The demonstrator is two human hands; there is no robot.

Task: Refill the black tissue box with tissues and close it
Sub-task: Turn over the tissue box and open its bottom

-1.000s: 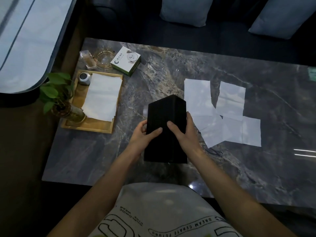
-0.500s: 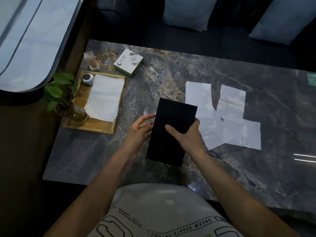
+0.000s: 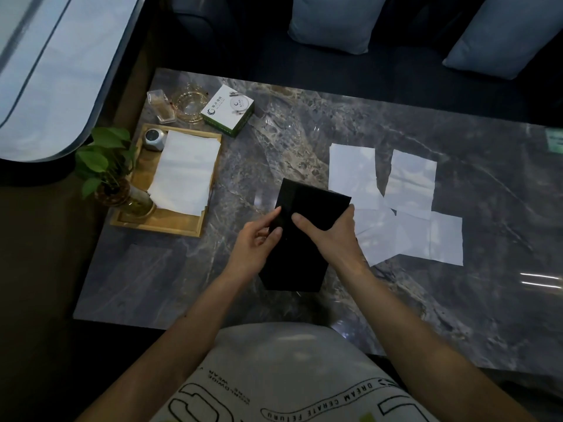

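Both hands, left (image 3: 259, 239) and right (image 3: 330, 234), grip one plain, matte black tissue box (image 3: 300, 239); four loose tissues (image 3: 411, 208) lie beside it.

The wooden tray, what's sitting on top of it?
On the wooden tray lie a white sheet, a small silver gadget and a potted plant. The sheet hides most of the tray's floor.

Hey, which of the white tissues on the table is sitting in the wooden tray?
The large white tissue at the left, lying inside the wooden tray beside the plant. The other tissues lie spread on the bare marble, right of the black box.
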